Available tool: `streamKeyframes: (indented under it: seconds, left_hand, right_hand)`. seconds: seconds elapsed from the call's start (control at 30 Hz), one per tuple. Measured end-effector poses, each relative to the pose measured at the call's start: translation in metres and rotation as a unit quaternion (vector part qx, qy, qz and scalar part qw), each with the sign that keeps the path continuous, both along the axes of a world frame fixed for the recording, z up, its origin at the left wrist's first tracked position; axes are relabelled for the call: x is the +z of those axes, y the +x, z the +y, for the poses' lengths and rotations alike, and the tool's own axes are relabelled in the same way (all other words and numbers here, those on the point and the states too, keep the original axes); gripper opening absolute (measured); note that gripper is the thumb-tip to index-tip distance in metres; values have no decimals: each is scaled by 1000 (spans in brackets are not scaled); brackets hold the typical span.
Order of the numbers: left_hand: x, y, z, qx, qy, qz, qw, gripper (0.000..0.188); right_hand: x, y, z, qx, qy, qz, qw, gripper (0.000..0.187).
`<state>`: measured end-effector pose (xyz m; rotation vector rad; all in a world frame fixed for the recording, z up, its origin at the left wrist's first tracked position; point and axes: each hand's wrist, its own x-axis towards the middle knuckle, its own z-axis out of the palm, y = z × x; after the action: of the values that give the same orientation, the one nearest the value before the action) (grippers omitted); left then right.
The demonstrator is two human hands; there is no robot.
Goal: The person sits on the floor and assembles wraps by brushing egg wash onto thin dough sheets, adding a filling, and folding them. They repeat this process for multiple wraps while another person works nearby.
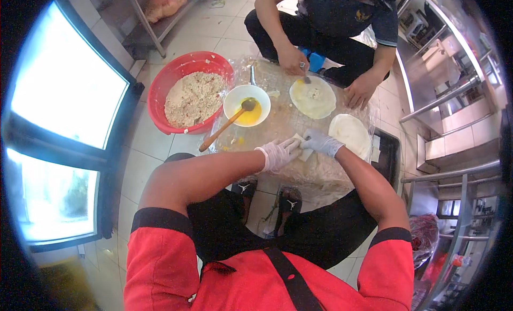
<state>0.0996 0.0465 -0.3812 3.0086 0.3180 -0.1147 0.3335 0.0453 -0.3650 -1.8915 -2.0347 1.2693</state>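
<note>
Table [280, 118]: plastic-covered. Red basin [154, 100]: at table's left edge, crumbly pale mix inside. White bowl [234, 98]: just right of basin, yellow liquid. Dough rounds [350, 133]: two, flat, table's right half. Spoon [217, 136]: resting in bowl. Left hand [278, 154], right hand [323, 142]: gloved, both pinching folded pale piece [305, 154] over table's near part.

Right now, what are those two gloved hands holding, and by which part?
A small pale piece, seemingly dough, held at its sides: left hand on its left, right hand on its right. The fingers hide the exact grip.
</note>
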Motion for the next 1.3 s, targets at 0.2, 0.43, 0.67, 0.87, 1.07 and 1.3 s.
streamKeyframes:
  seconds: [0.2,0.43,0.67,0.87,1.07,1.3]
  left_hand:
    - [2,-1,1,-11,-5,-18,1000,81]
    - [58,6,26,-62,-136,-63,987,54]
    - [120,-4,57,204,-221,-256,919,40]
    - [159,-9,52,337,-606,-195,694,48]
    - [158,-10,56,309,-597,-249,697,47]
    - [180,-1,60,296,-475,-310,768,33]
  right_hand:
    - [1,-1,1,-41,-89,45,994,36]
    - [30,0,3,-76,-79,81,991,37]
    - [107,-5,3,-140,-47,223,964,27]
    - [134,-15,-2,-128,-22,367,921,31]
    - [131,-25,-4,-132,18,420,897,35]
    - [134,-28,11,-131,124,392,902,37]
